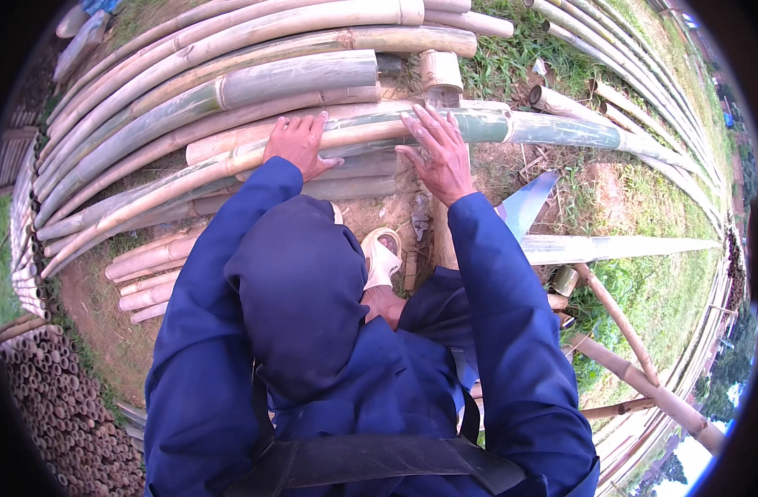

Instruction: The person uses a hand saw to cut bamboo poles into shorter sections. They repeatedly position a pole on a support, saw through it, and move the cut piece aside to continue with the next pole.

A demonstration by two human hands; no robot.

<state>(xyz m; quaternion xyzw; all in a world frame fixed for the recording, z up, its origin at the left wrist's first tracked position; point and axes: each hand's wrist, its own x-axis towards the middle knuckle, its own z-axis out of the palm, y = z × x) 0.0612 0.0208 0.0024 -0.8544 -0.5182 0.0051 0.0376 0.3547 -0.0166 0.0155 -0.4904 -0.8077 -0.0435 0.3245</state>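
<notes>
A slim tan bamboo pole [364,135] runs from the lower left up to my right hand. My left hand [298,147] is closed over it, fingers bent across the far side and thumb on the near side. Farther right, my right hand [438,157] lies with fingers stretched and spread across the slim pole's end. Its fingertips reach a thicker green bamboo pole [482,127] just behind. Beyond the fingertips stands a short cut bamboo piece [441,70]. Below my right forearm, a flat blue-grey wedge-shaped piece [528,203] sticks out; its other end is hidden by the sleeve.
Several long bamboo poles [296,79] lie side by side at the far left. More poles [635,50] stretch along the far right. A pale green pole [619,247] lies right of my sleeve. Cut bamboo is stacked [68,406] at the lower left. My pale shoe [383,258] rests on the ground.
</notes>
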